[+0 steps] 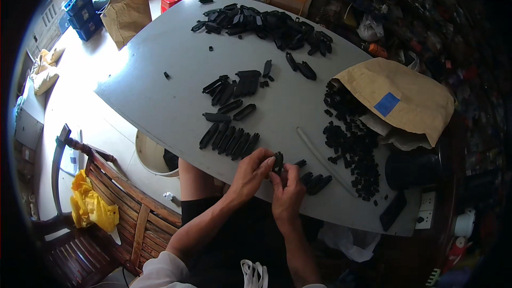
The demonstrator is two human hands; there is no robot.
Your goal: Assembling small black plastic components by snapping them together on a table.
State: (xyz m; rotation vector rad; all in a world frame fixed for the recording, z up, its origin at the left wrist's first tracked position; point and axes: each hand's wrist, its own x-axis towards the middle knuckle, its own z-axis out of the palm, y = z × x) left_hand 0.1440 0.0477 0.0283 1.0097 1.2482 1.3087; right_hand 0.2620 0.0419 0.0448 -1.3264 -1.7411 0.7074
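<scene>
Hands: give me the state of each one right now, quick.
Left hand: closed, fingers pinching the small black plastic part.
Right hand: closed, gripping the same black part from below.

A large grey table [160, 90] fills the middle of the room. Left of the table, the pale floor [80, 74] is lit by bright daylight. Below the table's left corner stands a wooden chair [106, 202] with a yellow cloth [90, 205] on it. Beyond the table's far left edge sit blue crates [82, 13]. Right of the table, cluttered shelves [426, 16] lie in shadow.
</scene>
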